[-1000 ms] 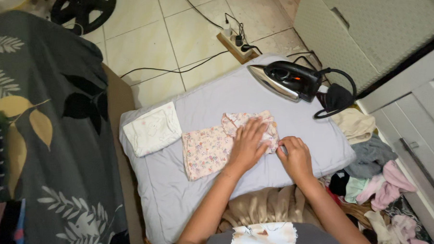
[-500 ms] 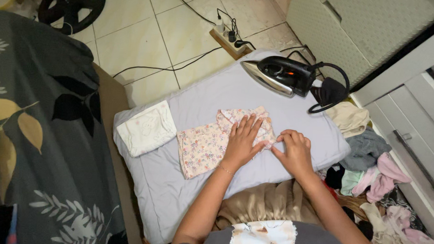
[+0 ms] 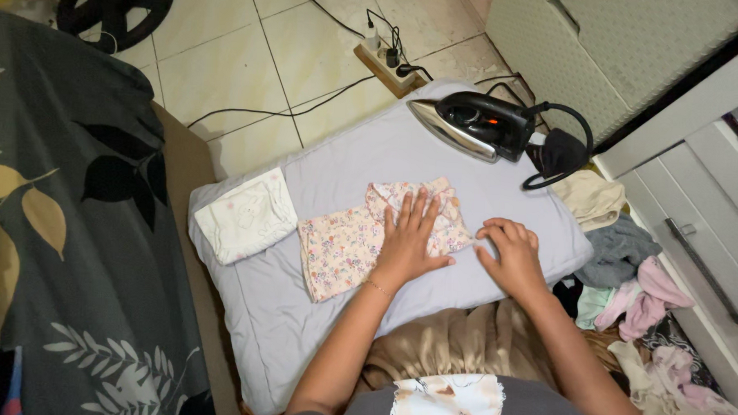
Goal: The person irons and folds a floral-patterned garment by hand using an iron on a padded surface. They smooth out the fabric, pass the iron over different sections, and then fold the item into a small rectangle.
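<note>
2 hands are working on a small floral garment (image 3: pixel 347 248) that is lying across the middle of a grey padded ironing mat (image 3: pixel 332 337) spread on the floor. The left hand (image 3: pixel 410 238) is pressing flat on the garment's right half, fingers spread and grasping nothing. The right hand (image 3: pixel 510 253) is resting just beside the garment's right edge, fingers curled down onto the mat; whether it is pinching a corner of the cloth I cannot tell.

A folded white cloth (image 3: pixel 246 215) is sitting on the mat to the left of the garment, just apart from it. A black iron (image 3: pixel 470 127) is standing at the mat's far right corner, well apart from the hands, with its cord (image 3: pixel 563 157) looping beside it. Beyond it a power strip (image 3: pixel 386 65) is lying on the tiled floor (image 3: pixel 227 63) with cables running from it. A heap of mixed clothes (image 3: pixel 628 282) is piling up to the right of the mat, against a white cabinet (image 3: pixel 696 194). A dark leaf-patterned fabric (image 3: pixel 58 221) is covering the left side.
</note>
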